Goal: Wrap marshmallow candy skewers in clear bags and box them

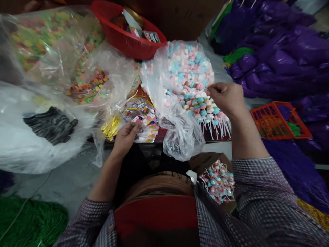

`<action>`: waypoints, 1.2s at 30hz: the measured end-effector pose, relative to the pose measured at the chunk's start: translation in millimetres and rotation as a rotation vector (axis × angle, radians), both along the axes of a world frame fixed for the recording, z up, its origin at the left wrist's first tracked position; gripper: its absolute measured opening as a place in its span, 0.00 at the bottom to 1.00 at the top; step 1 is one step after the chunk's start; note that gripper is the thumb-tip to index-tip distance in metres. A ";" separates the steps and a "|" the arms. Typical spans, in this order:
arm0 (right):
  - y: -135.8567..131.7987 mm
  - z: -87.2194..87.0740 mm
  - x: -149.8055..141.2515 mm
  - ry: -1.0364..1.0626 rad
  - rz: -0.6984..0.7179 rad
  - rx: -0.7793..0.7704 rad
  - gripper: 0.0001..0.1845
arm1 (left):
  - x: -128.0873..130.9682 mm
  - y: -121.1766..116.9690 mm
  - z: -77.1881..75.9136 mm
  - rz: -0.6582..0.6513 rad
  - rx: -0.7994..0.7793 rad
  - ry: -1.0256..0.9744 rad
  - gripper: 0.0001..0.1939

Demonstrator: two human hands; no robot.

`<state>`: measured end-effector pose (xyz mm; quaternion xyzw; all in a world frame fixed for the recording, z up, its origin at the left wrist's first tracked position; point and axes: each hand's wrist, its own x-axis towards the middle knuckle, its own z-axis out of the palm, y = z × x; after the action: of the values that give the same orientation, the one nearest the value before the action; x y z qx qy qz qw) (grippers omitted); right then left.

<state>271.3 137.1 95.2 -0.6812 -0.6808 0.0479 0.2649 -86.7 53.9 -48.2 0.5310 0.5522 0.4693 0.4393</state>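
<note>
My right hand (227, 99) is closed, fingertips pinched at the right end of a candy skewer (192, 85) with pink, blue and brown pieces. Below it lies a pile of similar candy skewers (200, 104), their white sticks pointing towards me over the table edge. At the table's front, my left hand (128, 134) pinches the edge of a clear printed plastic bag (144, 133). More printed bags (137, 106) lie just beyond it. A bundle of gold twist ties (111, 127) sits to the left of that hand.
A large clear bag of pastel candies (187, 61) stands behind the skewers, and a crumpled plastic bag (183, 137) hangs over the edge. Beyond are a red basket (133, 46) and bags of ring candies (51, 37). A cardboard box (203, 164) holds wrapped candies below; an orange basket (280, 120) is right.
</note>
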 end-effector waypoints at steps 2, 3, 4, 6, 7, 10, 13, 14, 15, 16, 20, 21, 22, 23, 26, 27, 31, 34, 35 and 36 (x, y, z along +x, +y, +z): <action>-1.2 1.8 -1.1 0.162 -0.146 -0.023 0.10 | 3.5 4.3 9.3 -0.028 -0.019 -0.073 0.12; -2.8 1.9 -1.7 0.268 -0.208 -0.034 0.11 | 7.1 7.3 16.0 -0.062 -0.010 -0.103 0.11; -4.9 1.5 -1.7 0.387 -0.237 -0.043 0.12 | 12.2 10.8 23.8 -0.104 0.006 -0.124 0.09; -10.7 -1.0 0.7 0.615 -0.255 -0.037 0.13 | 26.1 20.0 41.7 -0.179 0.040 -0.102 0.06; -14.3 -2.6 3.1 0.706 -0.255 -0.024 0.13 | 34.5 25.7 51.1 -0.205 0.054 -0.055 0.05; -27.3 -6.9 13.7 0.876 -0.244 0.030 0.11 | 62.9 47.6 77.1 -0.218 0.115 0.180 0.07; -42.4 -9.1 24.3 0.979 -0.244 0.052 0.07 | 92.6 76.5 96.5 -0.209 0.071 0.354 0.11; -47.5 -9.8 27.3 1.002 -0.243 0.053 0.07 | 102.3 87.2 101.2 -0.203 0.089 0.433 0.13; -52.3 -10.5 29.9 1.018 -0.243 0.059 0.08 | 111.5 98.2 104.9 -0.188 0.122 0.532 0.14; -56.8 -11.5 32.4 1.028 -0.247 0.066 0.10 | 120.0 109.2 107.3 -0.180 0.152 0.639 0.15; -69.7 -17.2 40.7 1.031 -0.276 0.082 0.14 | 140.7 147.4 101.7 -0.182 0.134 1.028 0.21; -71.6 -18.9 42.6 1.026 -0.280 0.081 0.14 | 141.7 154.3 96.8 -0.200 0.101 1.100 0.21; -73.1 -20.7 44.4 1.019 -0.283 0.079 0.14 | 141.2 159.8 90.9 -0.225 0.071 1.155 0.21; -74.2 -22.4 45.9 1.012 -0.291 0.077 0.14 | 139.4 164.0 84.5 -0.254 0.042 1.191 0.20; -75.5 -27.9 47.6 1.007 -0.324 0.051 0.14 | 132.0 170.2 67.0 -0.299 0.000 1.194 0.18; -75.3 -29.7 47.0 1.004 -0.325 0.040 0.14 | 130.1 171.0 62.7 -0.300 0.006 1.169 0.17; -71.9 -35.7 38.3 0.976 -0.270 -0.008 0.16 | 130.2 173.8 53.4 -0.319 0.070 1.076 0.14; -69.0 -37.6 28.8 0.958 -0.243 -0.038 0.19 | 132.1 175.6 51.9 -0.359 0.065 1.120 0.13; -68.6 -38.0 25.9 0.946 -0.230 -0.043 0.19 | 131.4 175.4 51.8 -0.365 0.068 1.128 0.13; -68.8 -38.8 23.4 0.930 -0.216 -0.044 0.18 | 129.7 174.3 51.7 -0.363 0.080 1.112 0.13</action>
<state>294.6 68.3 56.4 -0.6598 -0.4140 0.3343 0.5305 43.0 228.3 3.6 0.7997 0.5817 0.0577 0.1367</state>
